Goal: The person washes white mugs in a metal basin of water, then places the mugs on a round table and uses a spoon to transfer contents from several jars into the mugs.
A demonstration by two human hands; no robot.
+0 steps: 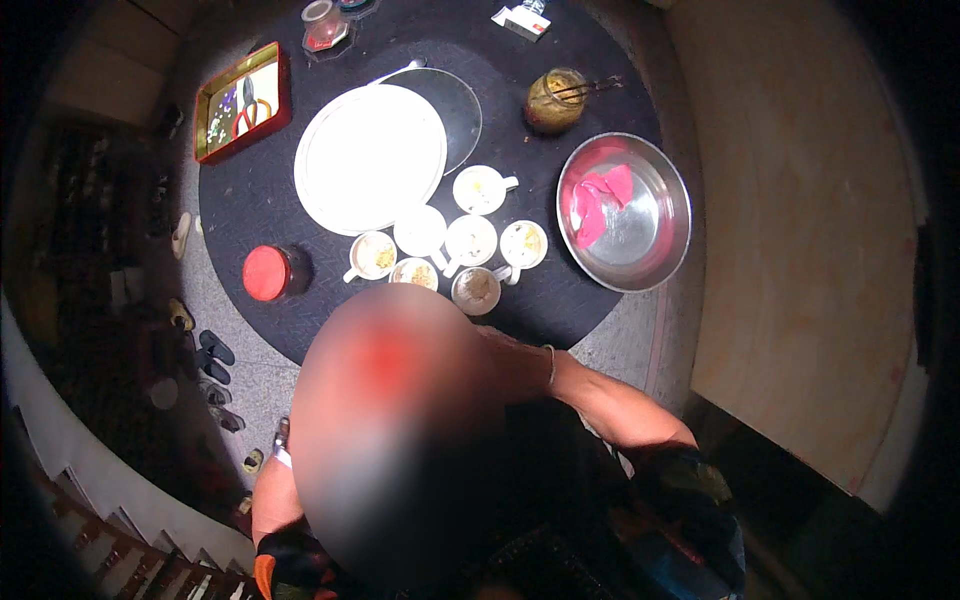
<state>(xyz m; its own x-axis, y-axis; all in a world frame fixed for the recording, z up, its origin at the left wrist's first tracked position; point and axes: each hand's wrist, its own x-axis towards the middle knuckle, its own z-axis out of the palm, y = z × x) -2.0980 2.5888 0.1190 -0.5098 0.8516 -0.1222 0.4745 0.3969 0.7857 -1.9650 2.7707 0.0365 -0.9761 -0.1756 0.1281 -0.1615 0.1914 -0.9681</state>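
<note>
A large blurred patch covers the space in front of my body and hides most of both hands. My right hand (508,365) shows only its back edge by the wrist, with a bracelet (551,365); its fingers are hidden. Of my left side only the forearm (275,495) with a wristwatch (282,440) is visible. Just beyond the blur stand several white cups, among them one with a greyish-brown inside (476,291) nearest my right hand and one with yellowish bits (373,256). What either hand holds cannot be made out.
On the dark round table (330,280) are a white round tray (370,160) over a glass lid (462,115), a metal basin (683,215) with pink cloth (600,200), a jar with utensils (556,103), a red-lidded jar (265,273) and a tin (285,95) holding scissors (250,108).
</note>
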